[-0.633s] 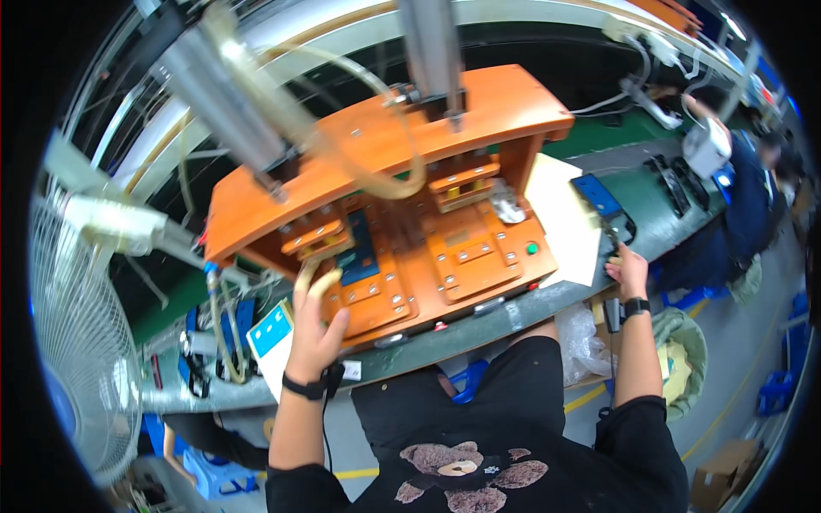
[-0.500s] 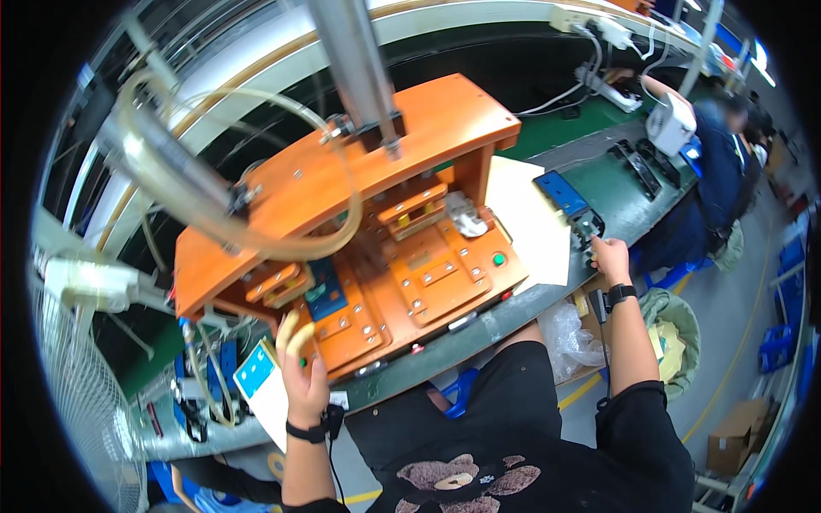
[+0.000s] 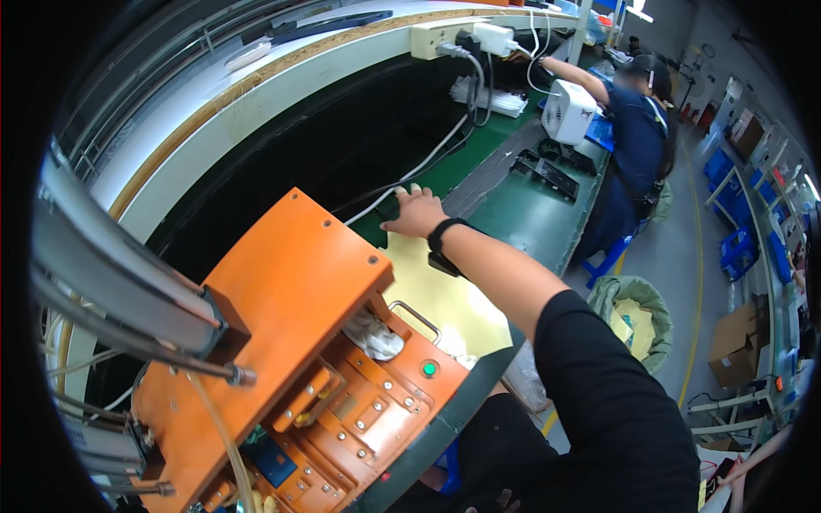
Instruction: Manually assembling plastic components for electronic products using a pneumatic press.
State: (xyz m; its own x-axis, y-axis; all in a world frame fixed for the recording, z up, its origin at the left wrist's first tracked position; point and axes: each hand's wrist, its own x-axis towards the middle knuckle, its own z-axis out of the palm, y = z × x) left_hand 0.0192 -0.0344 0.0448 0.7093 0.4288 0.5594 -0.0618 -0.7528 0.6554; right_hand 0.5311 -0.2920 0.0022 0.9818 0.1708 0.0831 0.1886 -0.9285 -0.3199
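Note:
My right hand [image 3: 415, 212] reaches over the far side of the bench, beyond the orange press [image 3: 295, 256]. Its fingers are spread, and I see nothing in them. A black band circles the wrist, with a dark block under it. Of my left hand [image 3: 270, 504], only what look like yellow-covered fingertips show at the bottom edge, by the press's near end; the rest is out of view. A flat blue piece [image 3: 274, 462] lies in the press's left fixture. Crumpled white material [image 3: 374, 335] rests inside the frame, near a green button [image 3: 430, 369].
Yellow paper [image 3: 453, 308] covers the bench right of the press. Cables run from a power strip [image 3: 436, 38] along the back. Black brackets [image 3: 547, 175] and a small white fan [image 3: 569, 111] stand farther along, beside a co-worker [image 3: 633, 145]. A green-lined bin [image 3: 633, 321] is on the floor.
My view has swung right. My right hand has left the blue device at the bench's right and stretched to the far side, fingers opening. My left hand has mostly dropped out of view.

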